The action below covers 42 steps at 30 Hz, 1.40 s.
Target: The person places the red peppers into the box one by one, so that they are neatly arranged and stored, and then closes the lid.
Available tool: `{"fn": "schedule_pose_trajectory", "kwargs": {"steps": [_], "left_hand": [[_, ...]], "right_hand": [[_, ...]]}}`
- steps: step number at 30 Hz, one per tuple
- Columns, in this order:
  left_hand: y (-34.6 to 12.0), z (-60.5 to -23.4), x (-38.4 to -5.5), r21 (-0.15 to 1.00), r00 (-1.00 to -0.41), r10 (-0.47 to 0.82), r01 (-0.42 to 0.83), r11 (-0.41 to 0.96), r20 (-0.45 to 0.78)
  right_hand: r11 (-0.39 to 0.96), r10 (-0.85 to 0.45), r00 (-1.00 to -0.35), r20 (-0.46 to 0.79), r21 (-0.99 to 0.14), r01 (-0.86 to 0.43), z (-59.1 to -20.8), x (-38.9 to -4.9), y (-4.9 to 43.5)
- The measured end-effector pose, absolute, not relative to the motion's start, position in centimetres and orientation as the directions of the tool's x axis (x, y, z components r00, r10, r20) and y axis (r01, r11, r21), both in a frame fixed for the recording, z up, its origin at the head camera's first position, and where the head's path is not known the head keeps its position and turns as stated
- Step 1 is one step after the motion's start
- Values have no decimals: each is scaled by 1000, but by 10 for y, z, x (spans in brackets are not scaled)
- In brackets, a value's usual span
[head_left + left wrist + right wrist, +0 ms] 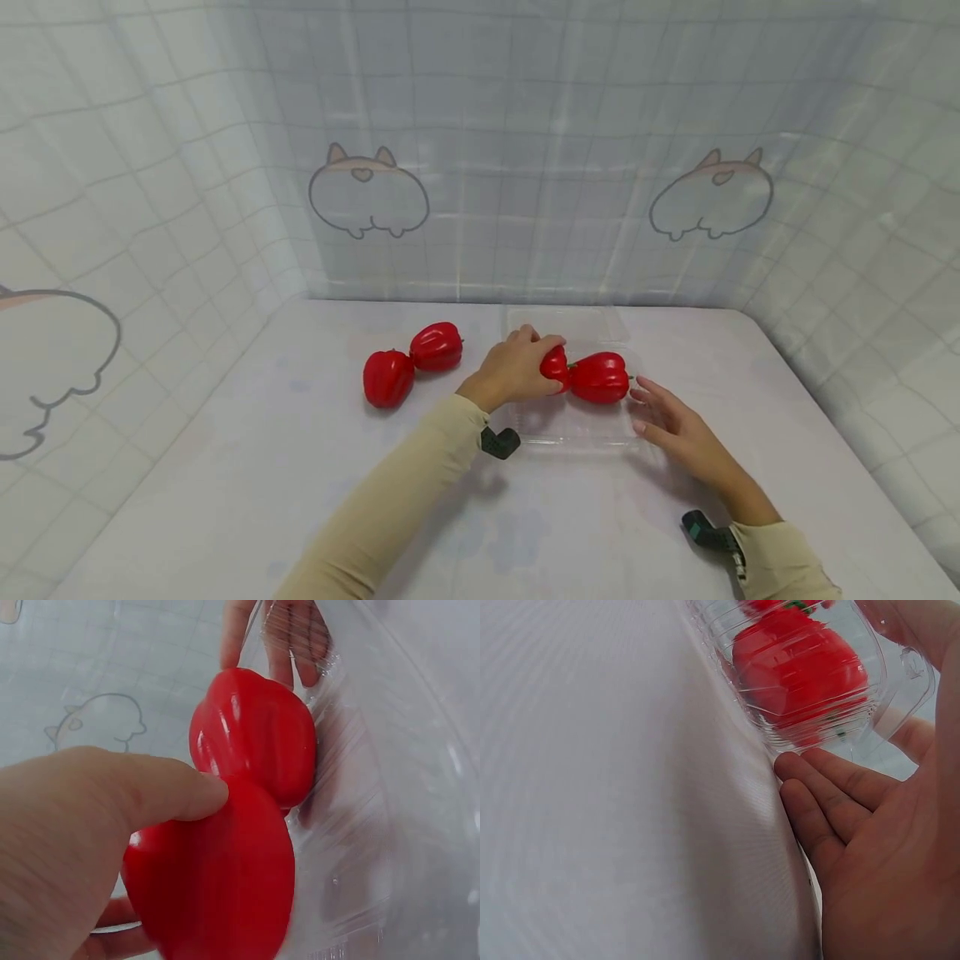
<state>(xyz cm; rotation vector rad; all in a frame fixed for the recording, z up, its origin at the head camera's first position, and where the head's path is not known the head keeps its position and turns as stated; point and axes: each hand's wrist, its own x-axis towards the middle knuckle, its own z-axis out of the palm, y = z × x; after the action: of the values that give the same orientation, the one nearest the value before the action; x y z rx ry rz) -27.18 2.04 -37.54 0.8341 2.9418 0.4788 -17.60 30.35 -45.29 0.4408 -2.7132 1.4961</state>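
My left hand (517,371) grips a red bell pepper (554,367) between thumb and fingers, over a clear plastic container (573,429). In the left wrist view the thumb presses on the smooth side of that pepper (225,877). A second red bell pepper (600,377) lies inside the container, end to end with the held one. Against the container's right side, my right hand (678,429) has its fingers loosely extended. The right wrist view has those fingers (829,784) by the ribbed outer wall, with a pepper (799,667) visible through the plastic.
To the left, two more red bell peppers (387,378) (437,347) lie touching on the white table (300,467). The container's clear lid (566,321) lies folded back behind it. Grid-patterned curtains (540,167) enclose the table at the back and sides.
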Motion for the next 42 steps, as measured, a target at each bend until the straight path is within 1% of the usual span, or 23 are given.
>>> {"fn": "schedule_pose_trajectory", "kwargs": {"steps": [4,11,17,22,42], "left_hand": [[21,-373,-272,287,-852,522,510,811,42],[23,-373,-270,248,-848,530,515,821,4],[26,-376,-271,195,-831,556,549,813,21],[27,-378,-272,175,-826,562,558,812,25],[24,-377,-267,202,-836,547,530,824,-39]], "right_hand": [[510,-232,-961,149,-823,-251,-451,-177,303],[499,-236,-963,130,-834,-235,-452,-175,302],[508,-224,-966,129,-831,-228,-451,-175,301],[511,-227,-964,139,-826,-239,-453,-176,302],[513,-235,-962,139,-823,-244,-453,-178,303]]}}
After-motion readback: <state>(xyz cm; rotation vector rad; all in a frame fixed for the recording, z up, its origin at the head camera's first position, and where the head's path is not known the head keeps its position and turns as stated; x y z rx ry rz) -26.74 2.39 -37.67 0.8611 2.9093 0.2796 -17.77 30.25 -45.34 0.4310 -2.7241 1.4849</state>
